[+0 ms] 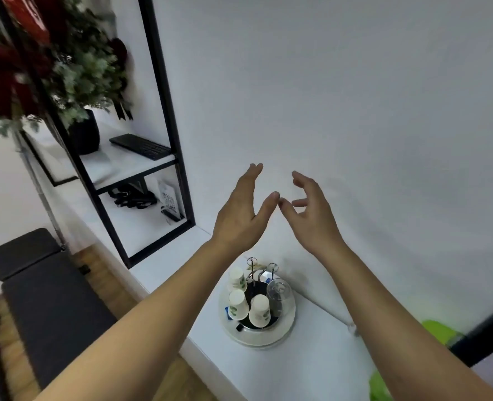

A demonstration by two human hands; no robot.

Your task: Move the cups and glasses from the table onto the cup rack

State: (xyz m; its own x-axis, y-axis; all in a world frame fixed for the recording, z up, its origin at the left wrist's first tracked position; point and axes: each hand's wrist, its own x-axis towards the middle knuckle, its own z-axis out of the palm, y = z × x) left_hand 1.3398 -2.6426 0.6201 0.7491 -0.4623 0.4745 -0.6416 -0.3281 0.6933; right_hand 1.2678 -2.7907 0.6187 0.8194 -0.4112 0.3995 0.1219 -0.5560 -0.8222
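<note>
A round cup rack [285, 322] with upright metal pegs stands on the white table [311, 366]. Three white paper cups with green leaf prints hang upside down on its pegs: one at the back left [237, 278], one at the front left [238, 304] and one at the front [259, 311]. A clear glass [278, 290] sits inverted on the right peg. My left hand [244, 215] and my right hand [311, 215] are raised in front of the wall, above and beyond the rack. Both hold nothing, fingers relaxed, thumbs nearly touching.
A black-framed shelf [167, 111] stands at the left with a black keyboard [141, 146], a dark vase of flowers [85, 131] and small items below. A dark bench [46, 285] sits on the wooden floor. Green objects [439, 332] lie at the table's right end.
</note>
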